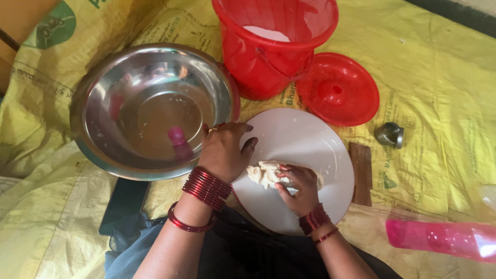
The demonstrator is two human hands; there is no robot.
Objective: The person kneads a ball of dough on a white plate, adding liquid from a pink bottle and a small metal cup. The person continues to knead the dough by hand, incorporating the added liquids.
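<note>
A lump of pale dough lies on a round white board in front of me. My right hand presses on the dough with curled fingers, covering its right part. My left hand rests on the board's left rim, fingers bent, next to the edge of a large steel bowl. Both wrists wear red bangles.
A red plastic bucket with white flour inside stands behind the board, its red lid lying beside it. A small steel knob-shaped piece and a pink plastic bottle lie to the right. A yellow printed sheet covers the floor.
</note>
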